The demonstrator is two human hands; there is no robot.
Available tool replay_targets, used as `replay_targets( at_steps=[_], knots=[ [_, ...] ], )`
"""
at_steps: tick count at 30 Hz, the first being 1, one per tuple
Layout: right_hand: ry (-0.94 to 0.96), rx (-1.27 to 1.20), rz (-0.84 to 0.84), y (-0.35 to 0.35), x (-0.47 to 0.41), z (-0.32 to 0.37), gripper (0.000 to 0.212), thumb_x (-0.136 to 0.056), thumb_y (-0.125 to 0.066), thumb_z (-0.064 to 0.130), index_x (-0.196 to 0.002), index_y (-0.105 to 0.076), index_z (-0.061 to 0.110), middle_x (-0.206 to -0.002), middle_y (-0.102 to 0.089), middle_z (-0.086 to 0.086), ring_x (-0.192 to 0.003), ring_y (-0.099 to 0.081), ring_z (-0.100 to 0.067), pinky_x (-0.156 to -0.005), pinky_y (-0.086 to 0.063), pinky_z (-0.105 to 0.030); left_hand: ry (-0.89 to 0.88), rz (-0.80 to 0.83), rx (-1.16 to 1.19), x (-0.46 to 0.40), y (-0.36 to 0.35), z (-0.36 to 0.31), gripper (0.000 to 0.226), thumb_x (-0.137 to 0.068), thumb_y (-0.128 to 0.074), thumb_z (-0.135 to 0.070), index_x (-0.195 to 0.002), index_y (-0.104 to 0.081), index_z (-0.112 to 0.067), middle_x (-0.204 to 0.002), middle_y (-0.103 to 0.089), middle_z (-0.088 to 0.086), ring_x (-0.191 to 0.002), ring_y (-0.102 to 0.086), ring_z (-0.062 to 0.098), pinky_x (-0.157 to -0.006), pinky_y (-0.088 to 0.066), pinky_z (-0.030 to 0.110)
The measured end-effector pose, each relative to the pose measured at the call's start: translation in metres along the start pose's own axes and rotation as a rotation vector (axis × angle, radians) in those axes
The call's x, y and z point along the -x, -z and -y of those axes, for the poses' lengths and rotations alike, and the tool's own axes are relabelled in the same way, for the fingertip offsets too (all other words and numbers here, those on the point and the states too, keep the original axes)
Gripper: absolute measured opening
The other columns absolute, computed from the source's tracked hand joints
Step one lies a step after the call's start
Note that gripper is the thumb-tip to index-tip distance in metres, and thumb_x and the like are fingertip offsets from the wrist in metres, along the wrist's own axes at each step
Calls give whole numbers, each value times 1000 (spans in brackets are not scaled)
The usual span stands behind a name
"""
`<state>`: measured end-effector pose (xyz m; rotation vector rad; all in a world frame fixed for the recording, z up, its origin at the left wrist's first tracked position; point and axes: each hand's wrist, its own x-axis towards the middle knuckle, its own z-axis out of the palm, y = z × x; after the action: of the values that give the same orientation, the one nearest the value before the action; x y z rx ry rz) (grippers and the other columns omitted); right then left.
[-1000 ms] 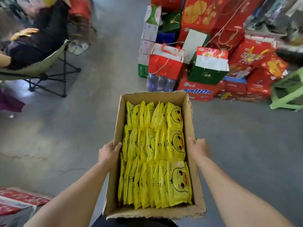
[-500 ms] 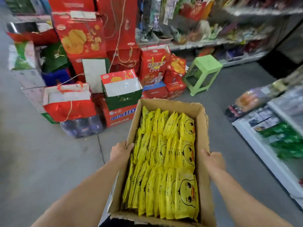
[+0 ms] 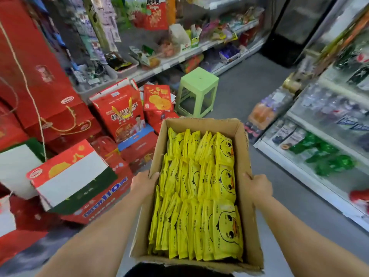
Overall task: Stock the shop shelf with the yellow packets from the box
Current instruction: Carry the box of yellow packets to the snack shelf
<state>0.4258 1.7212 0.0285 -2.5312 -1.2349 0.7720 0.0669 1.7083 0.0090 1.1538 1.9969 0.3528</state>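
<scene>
Grey concrete floor (image 3: 249, 90). Green plastic stool (image 3: 197, 90) standing upright on it. Left of stool: red gift cartons (image 3: 119, 118) stacked on floor, two leaning against stool side. Behind stool: long wall shelf (image 3: 171, 64) loaded with mixed snack packets. Right of stool: white shelf unit (image 3: 311, 176) at floor level, carrying green packets (image 3: 329, 158) and dark sachets (image 3: 287, 134).

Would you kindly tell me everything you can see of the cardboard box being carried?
The cardboard box is plain brown corrugated card, open at the top, its near rim ragged. It is held about level above the grey floor, long axis pointing away from the person. The left hand grips its left wall, the right hand its right wall. Inside stand three rows of yellow packets, on edge and tightly packed, the rightmost showing a cartoon duck face.
</scene>
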Motion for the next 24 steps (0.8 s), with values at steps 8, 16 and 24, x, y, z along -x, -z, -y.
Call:
replay_targets(
  at_steps=[8,16,24],
  knots=[
    [-38,20,-7,36,-165,109,52,-93,-54,36,-52,-35,12,-51,-42,-4,-50,-41,-24,-48,-26,-26,-34,46,44,-164,2,-135,28,-94,-56,-42,-93,-69,-16,-92,-69,13,-95,-64,33,-82,-50,37],
    [-82,-17,-68,54,-303,229,48,-97,-54,40,-68,-60,3,-57,-49,-8,-63,-54,-28,-56,-37,-30,-150,93,-27,-356,25,-260,41,-96,-56,-40,-125,-64,-13,-122,-64,18,-114,-58,38,-94,-47,39],
    [-54,-99,-78,75,-461,337,44,-98,-56,35,-92,-60,-8,-83,-58,-17,-81,-59,-29,-77,-48,-36,-179,35,-31,-500,45,-390,35,-97,-56,-30,-118,-66,-4,-113,-67,23,-106,-61,39,-85,-45,37]
  ],
)
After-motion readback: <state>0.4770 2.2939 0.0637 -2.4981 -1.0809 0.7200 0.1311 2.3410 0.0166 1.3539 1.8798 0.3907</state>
